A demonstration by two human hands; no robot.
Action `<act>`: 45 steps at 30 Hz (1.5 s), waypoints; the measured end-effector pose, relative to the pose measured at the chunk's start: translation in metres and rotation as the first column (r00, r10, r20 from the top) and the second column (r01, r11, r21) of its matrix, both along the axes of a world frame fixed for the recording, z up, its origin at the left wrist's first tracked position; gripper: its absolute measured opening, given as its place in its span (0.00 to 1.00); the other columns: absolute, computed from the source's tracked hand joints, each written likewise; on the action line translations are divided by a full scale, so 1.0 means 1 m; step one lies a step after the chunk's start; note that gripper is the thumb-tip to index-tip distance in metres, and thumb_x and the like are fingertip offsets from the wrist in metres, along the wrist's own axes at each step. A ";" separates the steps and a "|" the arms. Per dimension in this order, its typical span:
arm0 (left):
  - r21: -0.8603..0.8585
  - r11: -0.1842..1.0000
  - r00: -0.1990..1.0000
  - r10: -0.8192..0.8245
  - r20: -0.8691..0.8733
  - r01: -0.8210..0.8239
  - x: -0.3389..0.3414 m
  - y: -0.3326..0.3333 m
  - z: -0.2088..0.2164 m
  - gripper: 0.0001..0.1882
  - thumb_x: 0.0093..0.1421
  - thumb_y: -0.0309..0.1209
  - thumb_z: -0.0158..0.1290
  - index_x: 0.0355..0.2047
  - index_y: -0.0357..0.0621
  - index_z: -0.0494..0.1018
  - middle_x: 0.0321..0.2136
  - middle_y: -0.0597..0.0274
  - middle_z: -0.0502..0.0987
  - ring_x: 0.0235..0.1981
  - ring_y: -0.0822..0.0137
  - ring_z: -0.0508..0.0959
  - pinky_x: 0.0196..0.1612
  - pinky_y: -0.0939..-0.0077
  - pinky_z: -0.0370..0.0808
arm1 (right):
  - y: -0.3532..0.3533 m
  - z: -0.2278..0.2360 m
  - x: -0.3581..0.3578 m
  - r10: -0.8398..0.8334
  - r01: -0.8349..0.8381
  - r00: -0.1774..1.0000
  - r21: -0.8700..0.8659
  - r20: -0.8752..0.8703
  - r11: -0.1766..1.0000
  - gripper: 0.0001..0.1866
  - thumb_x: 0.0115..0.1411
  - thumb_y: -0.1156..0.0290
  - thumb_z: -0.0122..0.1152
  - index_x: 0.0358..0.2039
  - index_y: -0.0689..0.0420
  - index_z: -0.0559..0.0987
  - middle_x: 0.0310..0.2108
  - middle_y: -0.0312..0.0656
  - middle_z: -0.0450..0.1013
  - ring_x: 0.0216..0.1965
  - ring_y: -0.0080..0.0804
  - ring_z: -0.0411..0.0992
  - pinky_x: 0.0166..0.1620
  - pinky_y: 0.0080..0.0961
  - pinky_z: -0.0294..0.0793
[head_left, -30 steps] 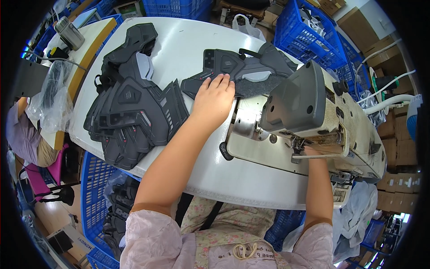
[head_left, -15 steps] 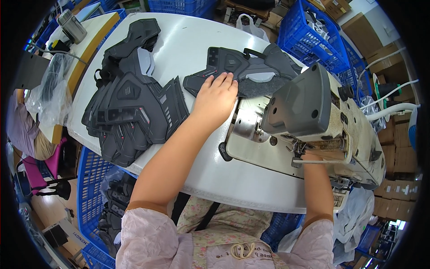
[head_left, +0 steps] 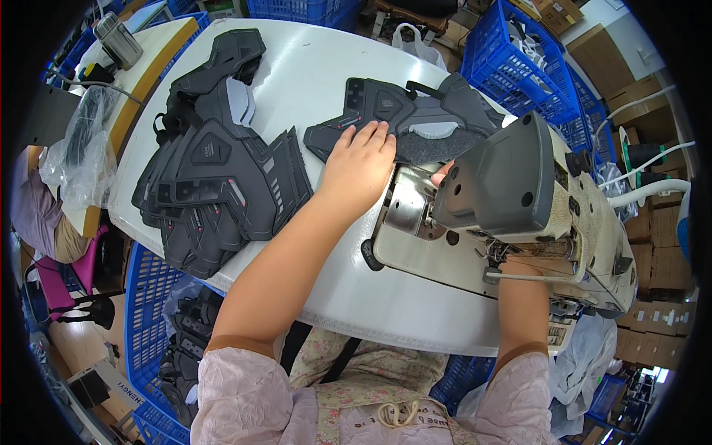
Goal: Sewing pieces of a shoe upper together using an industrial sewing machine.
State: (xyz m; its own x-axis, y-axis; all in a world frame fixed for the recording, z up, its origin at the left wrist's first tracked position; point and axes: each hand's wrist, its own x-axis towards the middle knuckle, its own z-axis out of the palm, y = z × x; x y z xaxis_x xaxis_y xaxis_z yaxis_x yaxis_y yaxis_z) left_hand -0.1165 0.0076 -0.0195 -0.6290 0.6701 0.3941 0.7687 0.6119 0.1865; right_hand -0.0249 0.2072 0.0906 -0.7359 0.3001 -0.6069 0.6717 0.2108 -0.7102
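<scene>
A dark grey shoe upper [head_left: 404,111] lies flat on the white table beside a sewing machine [head_left: 497,178]. It has a light grey padded strip and a fuzzy grey patch along its near edge. My left hand [head_left: 358,163] rests on its near left part, fingers stretched out and slightly apart. My right arm passes under the machine's arm. Only the fingertips of my right hand [head_left: 442,173] show, close to the fuzzy edge; the machine head hides the rest of it. A stack of similar dark uppers [head_left: 222,185] lies to the left.
A blue crate [head_left: 152,319] with dark pieces stands below the table's left side. Another blue crate [head_left: 512,63] stands at the far right. Thread spools [head_left: 641,154] and a white hose are right of the machine. A person sits at the left beside another table [head_left: 156,63].
My right fingertips have come into view at the left of the machine head, near the upper's edge. My left hand stays on the upper.
</scene>
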 end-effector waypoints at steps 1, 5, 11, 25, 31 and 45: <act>0.001 1.000 1.000 0.000 -0.001 0.000 0.000 0.000 0.000 0.22 0.61 0.36 0.53 0.54 0.39 0.72 0.59 0.52 0.70 0.62 0.57 0.67 0.64 0.57 0.62 | -0.003 0.003 -0.002 0.027 -0.027 1.000 0.016 0.013 1.000 0.14 0.62 0.60 0.64 0.43 0.55 0.78 0.30 0.39 0.78 0.27 0.23 0.75 0.29 0.22 0.76; 0.007 1.000 1.000 0.002 0.001 -0.002 0.001 0.001 0.000 0.22 0.61 0.36 0.53 0.54 0.39 0.72 0.59 0.52 0.70 0.62 0.58 0.67 0.64 0.58 0.62 | -0.014 0.015 -0.011 0.130 -0.135 0.989 0.074 0.070 0.988 0.15 0.61 0.59 0.65 0.43 0.55 0.79 0.29 0.38 0.78 0.26 0.23 0.75 0.29 0.22 0.76; 0.003 1.000 1.000 0.005 -0.001 -0.005 0.001 -0.001 0.000 0.22 0.61 0.36 0.53 0.53 0.40 0.72 0.59 0.53 0.70 0.62 0.58 0.66 0.64 0.58 0.62 | -0.029 0.025 -0.019 0.252 -0.272 0.956 0.131 0.148 0.953 0.15 0.61 0.58 0.66 0.42 0.55 0.79 0.28 0.38 0.79 0.26 0.23 0.75 0.29 0.22 0.76; 0.030 0.999 1.000 -0.018 0.018 0.017 -0.001 -0.002 0.001 0.22 0.61 0.36 0.54 0.53 0.40 0.73 0.58 0.53 0.71 0.63 0.58 0.67 0.65 0.57 0.61 | 0.042 -0.067 0.028 0.255 -0.253 0.954 0.030 -0.157 0.967 0.16 0.62 0.58 0.59 0.44 0.56 0.78 0.42 0.41 0.74 0.42 0.32 0.72 0.46 0.30 0.72; -0.003 0.999 0.998 0.054 0.014 -0.054 0.004 -0.003 0.026 0.25 0.57 0.40 0.57 0.51 0.39 0.73 0.54 0.47 0.74 0.58 0.53 0.71 0.60 0.54 0.67 | 0.072 -0.067 0.116 0.412 -0.476 0.875 0.602 0.253 0.641 0.22 0.66 0.58 0.52 0.56 0.57 0.72 0.58 0.46 0.67 0.58 0.37 0.67 0.60 0.33 0.68; 0.056 0.998 0.959 -0.026 0.281 0.010 -0.018 -0.004 0.166 0.26 0.63 0.34 0.46 0.63 0.47 0.64 0.41 0.41 0.79 0.44 0.45 0.78 0.48 0.57 0.74 | 0.032 -0.082 0.149 0.096 0.087 0.944 0.519 -0.315 0.850 0.18 0.54 0.61 0.70 0.42 0.57 0.79 0.24 0.34 0.72 0.26 0.25 0.68 0.34 0.25 0.71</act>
